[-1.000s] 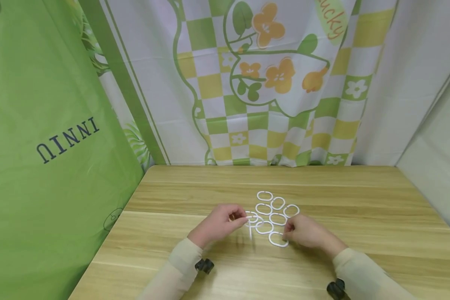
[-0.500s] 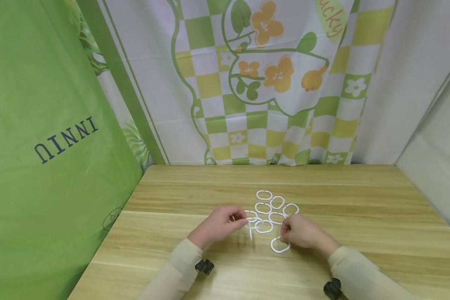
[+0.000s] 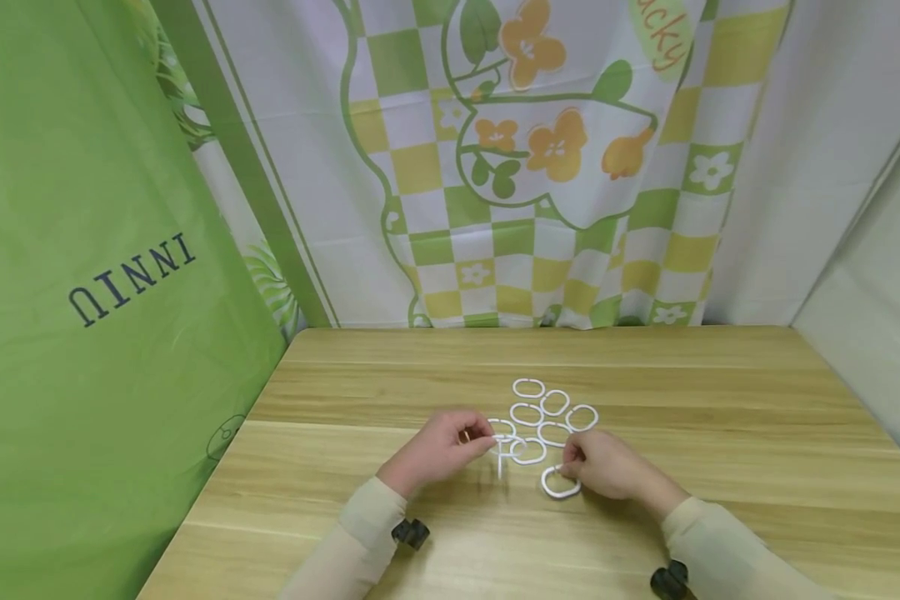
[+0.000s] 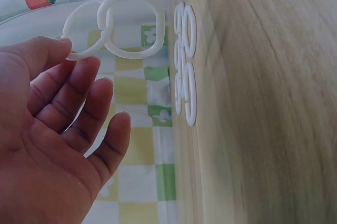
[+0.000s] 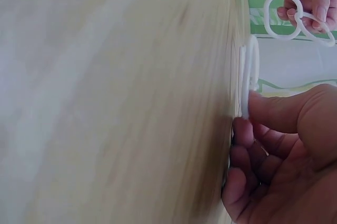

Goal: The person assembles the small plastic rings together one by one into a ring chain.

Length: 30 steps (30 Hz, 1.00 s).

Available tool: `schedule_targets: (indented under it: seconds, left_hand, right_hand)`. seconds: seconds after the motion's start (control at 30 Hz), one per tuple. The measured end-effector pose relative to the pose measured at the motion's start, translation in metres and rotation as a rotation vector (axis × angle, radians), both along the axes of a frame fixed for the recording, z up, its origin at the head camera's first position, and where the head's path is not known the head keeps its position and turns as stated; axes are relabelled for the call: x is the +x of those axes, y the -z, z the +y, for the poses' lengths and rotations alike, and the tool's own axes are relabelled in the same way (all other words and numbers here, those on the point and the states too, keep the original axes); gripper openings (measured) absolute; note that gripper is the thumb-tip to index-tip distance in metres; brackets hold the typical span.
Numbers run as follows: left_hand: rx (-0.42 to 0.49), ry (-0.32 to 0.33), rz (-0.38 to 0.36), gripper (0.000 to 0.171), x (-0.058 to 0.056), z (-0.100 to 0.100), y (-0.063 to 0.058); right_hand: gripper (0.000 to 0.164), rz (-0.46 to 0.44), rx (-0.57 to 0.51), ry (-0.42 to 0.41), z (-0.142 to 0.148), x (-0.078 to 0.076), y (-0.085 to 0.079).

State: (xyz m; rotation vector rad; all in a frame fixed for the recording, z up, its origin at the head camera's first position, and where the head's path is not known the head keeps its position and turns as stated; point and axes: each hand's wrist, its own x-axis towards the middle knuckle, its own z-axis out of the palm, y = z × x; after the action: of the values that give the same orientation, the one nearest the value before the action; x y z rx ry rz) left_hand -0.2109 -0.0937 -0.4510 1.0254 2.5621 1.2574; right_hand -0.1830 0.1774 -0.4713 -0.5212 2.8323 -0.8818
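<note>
The right hand (image 3: 611, 467) has just pulled one white ring (image 3: 560, 496) away from the bunch. One second ago that ring was just beside the other rings, and now there is a clear gap, with the ring farther from the far edge of the wooden surface (image 3: 390, 375). That seems to mean this ring is by itself now, and I see no other ring linked to it. The right thumb and a finger pinch it tight, low down by the surface, but I cannot tell if it is lifted. The left hand (image 3: 441, 446) has hardly moved. Its thumb and first finger pinch the held ring (image 4: 84, 56), and its other fingers are bent and a bit apart. A second ring (image 4: 131, 54) hangs from that one, so those two are joined, up above the surface. Seven loose rings (image 3: 554, 446) lie about midway between the left and right edges, nearer the far edge than the pulled ring is.
</note>
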Motion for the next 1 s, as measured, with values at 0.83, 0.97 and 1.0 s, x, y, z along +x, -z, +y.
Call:
schedule_targets:
  seconds: [0.83, 0.97, 1.0]
  left_hand:
    - [-0.041, 0.009, 0.015, 0.015, -0.003, -0.003, 0.003]
    - [-0.054, 0.014, 0.033, 0.013, -0.004, -0.003, 0.003]
    - [-0.056, 0.015, 0.037, 0.013, -0.004, -0.003, 0.003]
  right_hand:
    - [0.004, -0.042, -0.220, 0.014, 0.014, 0.000, -0.016]
    - [0.005, -0.028, -0.223, 0.002, 0.013, 0.003, -0.022]
    - [0.005, -0.023, -0.219, -0.001, 0.012, 0.003, -0.023]
